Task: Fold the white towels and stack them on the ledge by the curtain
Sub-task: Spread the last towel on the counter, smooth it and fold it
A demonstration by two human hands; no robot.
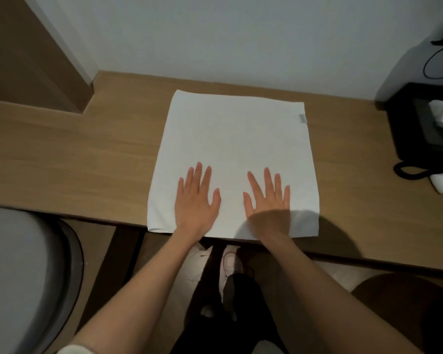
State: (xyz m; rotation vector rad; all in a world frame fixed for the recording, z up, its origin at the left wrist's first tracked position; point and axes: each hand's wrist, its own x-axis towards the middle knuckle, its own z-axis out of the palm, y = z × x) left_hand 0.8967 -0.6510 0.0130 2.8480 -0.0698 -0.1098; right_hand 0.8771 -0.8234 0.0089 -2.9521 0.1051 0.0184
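Wooden desk [87, 154] bears flat, smooth white towel [230, 139].

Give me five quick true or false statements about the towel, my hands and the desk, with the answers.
1. Both hands, left hand and right hand, lie flat on the white towel. True.
2. The towel is rolled into a tube. False: it lies spread flat on the wooden desk.
3. A small tag sits at the towel's right edge. True.
4. The left hand pinches a towel corner. False: its fingers are straight and rest on top, away from the corners.
5. The black tissue box stands on the towel. False: it stands on the desk to the right, apart from the towel.
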